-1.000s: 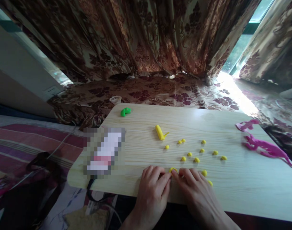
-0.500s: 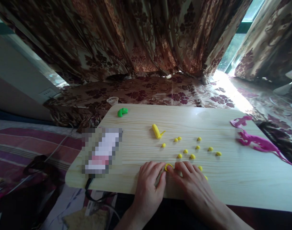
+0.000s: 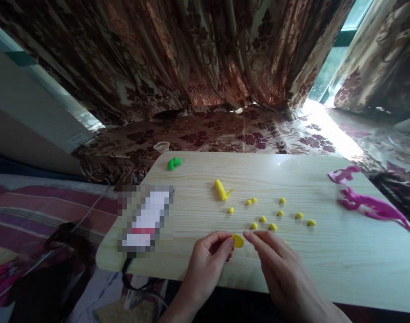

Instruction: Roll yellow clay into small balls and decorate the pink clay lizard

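Between the thumb and fingers of my left hand (image 3: 209, 258) is a flat yellow disc of modelling clay (image 3: 238, 241), held at its left edge just above the table. My right hand (image 3: 280, 260) is at the right of the disc, its fingers stretched out and apart from it, holding nothing. Beyond my hands lie several small yellow clay balls (image 3: 272, 227), scattered on the wood. Farther back rests a yellow clay roll (image 3: 220, 190) with a thin strip at its lower end.
A pale wooden table (image 3: 191, 211) carries a green clay lump (image 3: 174, 163) at the far left and pink clay pieces (image 3: 369, 204) at the right. A blurred-out phone-like device (image 3: 146, 220) with a black cable lies at the left. Patterned curtains (image 3: 208, 54) hang behind.
The yellow disc was flat under both hands on the table; now my left hand has it pinched and raised. My right hand has drawn away from it. The view has shifted slightly.
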A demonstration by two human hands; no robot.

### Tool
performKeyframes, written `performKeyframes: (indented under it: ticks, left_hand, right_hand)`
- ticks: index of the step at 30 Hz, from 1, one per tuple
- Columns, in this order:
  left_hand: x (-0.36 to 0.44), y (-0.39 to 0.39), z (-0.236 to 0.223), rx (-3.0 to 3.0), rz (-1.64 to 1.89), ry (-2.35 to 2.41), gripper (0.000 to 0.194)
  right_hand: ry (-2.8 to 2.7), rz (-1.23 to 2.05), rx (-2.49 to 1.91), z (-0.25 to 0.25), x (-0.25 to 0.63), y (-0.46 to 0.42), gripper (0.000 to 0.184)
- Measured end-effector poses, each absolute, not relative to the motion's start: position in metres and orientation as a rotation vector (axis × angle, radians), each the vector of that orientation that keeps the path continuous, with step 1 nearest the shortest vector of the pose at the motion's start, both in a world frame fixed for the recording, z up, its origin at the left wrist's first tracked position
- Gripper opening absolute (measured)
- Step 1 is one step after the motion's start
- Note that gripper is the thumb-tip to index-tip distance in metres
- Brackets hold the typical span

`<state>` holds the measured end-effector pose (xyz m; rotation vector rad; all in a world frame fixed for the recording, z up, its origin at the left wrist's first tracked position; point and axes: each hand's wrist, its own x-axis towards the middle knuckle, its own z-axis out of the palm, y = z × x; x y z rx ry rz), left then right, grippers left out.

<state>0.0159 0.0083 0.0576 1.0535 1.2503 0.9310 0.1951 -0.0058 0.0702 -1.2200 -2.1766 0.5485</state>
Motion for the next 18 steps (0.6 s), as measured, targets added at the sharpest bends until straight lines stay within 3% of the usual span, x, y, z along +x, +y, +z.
performKeyframes:
  ticks: [7,11,18]
  left_hand:
    - [0.022,0.008,0.068,1.053,0.938,1.231,0.02]
    - [0.024,0.009,0.07,1.091,0.965,1.248,0.025]
    - [0.026,0.006,0.062,1.236,0.929,1.27,0.007]
  right_hand:
    - [-1.852,0.946,-1.381,0.07,0.185,0.01,0.011]
    - [-1.903,0.92,-1.373,0.072,0.183,0.014,0.015]
    - [-2.005,0.885,-1.378,0.078,0.186,0.016,0.02]
